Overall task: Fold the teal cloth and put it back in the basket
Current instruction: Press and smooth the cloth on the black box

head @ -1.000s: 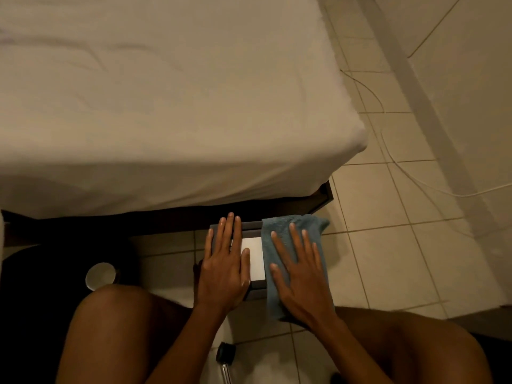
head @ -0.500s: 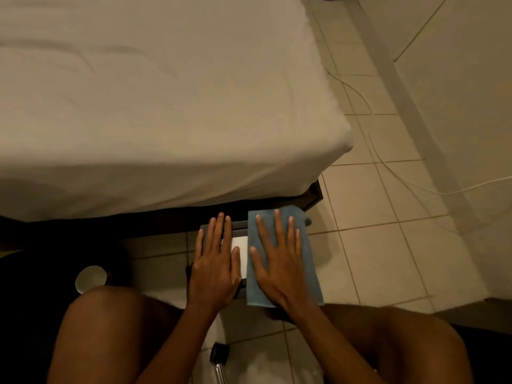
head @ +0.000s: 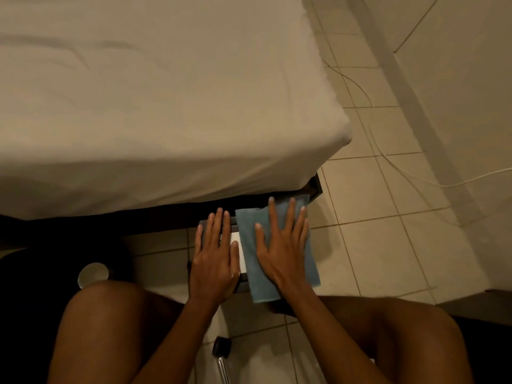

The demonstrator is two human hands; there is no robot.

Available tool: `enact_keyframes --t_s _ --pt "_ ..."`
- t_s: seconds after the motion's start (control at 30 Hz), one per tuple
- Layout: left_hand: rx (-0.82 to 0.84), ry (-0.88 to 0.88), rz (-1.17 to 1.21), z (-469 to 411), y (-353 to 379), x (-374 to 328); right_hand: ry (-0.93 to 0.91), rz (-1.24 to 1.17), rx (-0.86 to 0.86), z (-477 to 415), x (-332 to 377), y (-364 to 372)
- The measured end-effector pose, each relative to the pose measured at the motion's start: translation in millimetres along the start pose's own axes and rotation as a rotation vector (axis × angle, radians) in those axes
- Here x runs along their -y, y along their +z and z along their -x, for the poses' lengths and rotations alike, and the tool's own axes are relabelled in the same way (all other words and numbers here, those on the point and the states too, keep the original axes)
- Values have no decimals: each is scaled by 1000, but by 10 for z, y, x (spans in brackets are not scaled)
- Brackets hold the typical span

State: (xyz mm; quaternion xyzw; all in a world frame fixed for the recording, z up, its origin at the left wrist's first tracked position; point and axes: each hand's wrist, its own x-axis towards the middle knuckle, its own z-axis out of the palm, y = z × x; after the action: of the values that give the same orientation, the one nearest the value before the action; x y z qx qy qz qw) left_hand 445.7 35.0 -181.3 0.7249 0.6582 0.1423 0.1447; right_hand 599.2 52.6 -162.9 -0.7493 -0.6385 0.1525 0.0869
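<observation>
The teal cloth lies as a long folded strip over the right part of a low dark box with a white top, just below the bed's edge. My right hand is flat on the cloth, palm down, fingers spread and pointing toward the bed. My left hand lies flat beside it on the box's left part, touching the box and not the cloth. No basket is in view.
A bed with a beige sheet fills the upper left. A white cup stands on the floor at the left. A black-capped metal object lies between my knees. A white cable runs over the tiles on the right.
The cloth has gone from a skewed, rumpled shape to a straighter, flatter strip. My right hand has slid forward over it toward the bed. My left hand has stayed flat on the box.
</observation>
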Motion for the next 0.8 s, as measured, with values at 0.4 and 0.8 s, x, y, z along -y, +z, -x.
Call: enact_keyframes --t_s 0.4,0.8 --pt "13 10 -42 28 4 2 -74 37 -21 454 -60 84" --pt "34 -5 0 16 2 8 -12 55 -7 205 -5 128"
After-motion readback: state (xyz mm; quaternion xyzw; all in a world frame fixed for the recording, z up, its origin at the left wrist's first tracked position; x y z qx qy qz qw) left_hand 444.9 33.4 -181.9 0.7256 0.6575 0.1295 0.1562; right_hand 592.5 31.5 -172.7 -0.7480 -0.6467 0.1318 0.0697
